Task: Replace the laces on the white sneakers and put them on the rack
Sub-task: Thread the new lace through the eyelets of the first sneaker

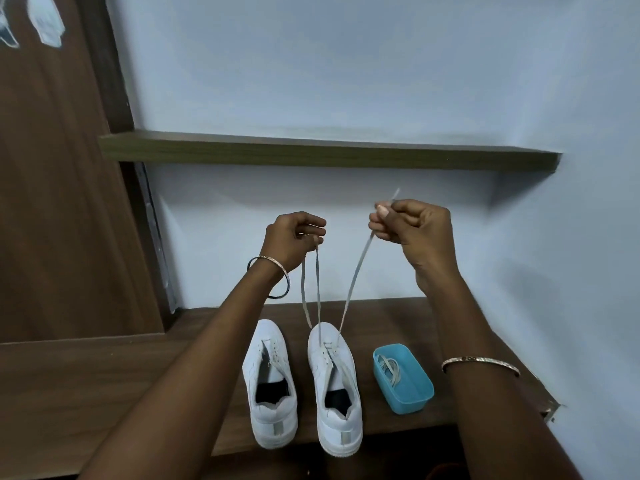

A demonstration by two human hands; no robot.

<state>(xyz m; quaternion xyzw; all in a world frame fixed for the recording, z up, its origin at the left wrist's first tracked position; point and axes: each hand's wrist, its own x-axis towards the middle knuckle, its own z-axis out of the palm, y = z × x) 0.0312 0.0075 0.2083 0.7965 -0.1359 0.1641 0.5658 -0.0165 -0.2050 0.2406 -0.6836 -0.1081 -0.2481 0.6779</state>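
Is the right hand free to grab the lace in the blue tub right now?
Probably not yet: the right hand pinches the lace threaded in the right sneaker. The tub itself sits open beside that sneaker, nothing over it.

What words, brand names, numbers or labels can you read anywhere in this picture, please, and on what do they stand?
No text can be read anywhere in this view.
Left sneaker and right sneaker: no legible brand or number on either.
Blue tub: no label visible.
Bangle on the right wrist: patterned, too small to read.
Pale items on the door: blurred, nothing legible.
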